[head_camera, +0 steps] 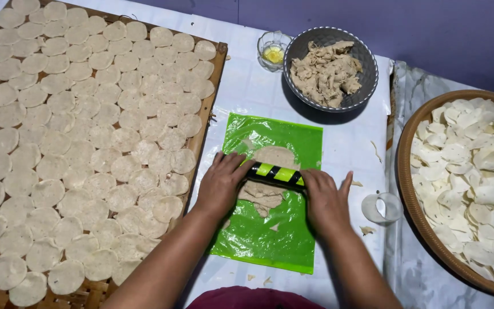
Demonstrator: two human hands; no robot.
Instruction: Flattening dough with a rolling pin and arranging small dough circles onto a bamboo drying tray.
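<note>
I press a short rolling pin (274, 173), a smooth cylinder striped black and bright yellow-green, across a sheet of pale beige dough (268, 174). The dough is thin, with ragged edges, and it lies near the middle of a glossy green plastic sheet (270, 229), which sits a little wrinkled on the white tabletop (247, 86) straight in front of me. My left hand (222, 184) lies flat over the left end of the pin, fingers together and stretched out. My right hand (325, 199) covers the right end the same way, palm down, thumb held apart from the fingers. Neither hand curls around the pin; both push down on it.

At 3 o'clock from the pin, just beside my right hand, a small white ring cutter (381, 208) lies on the tabletop, with a few dough crumbs near it. Further toward 3 o'clock, a round woven tray (415, 217) with a brown rim holds a loose heap of thin white curled discs. At 1 o'clock stands a grey-rimmed round bowl (367, 80) full of torn, lumpy dough scraps. Just left of it sits a small clear glass dish (273, 50) with yellow oil. At 9 o'clock, a large flat woven bamboo tray (215, 86) carries overlapping rows of flat round dough discs, matte and speckled.
</note>
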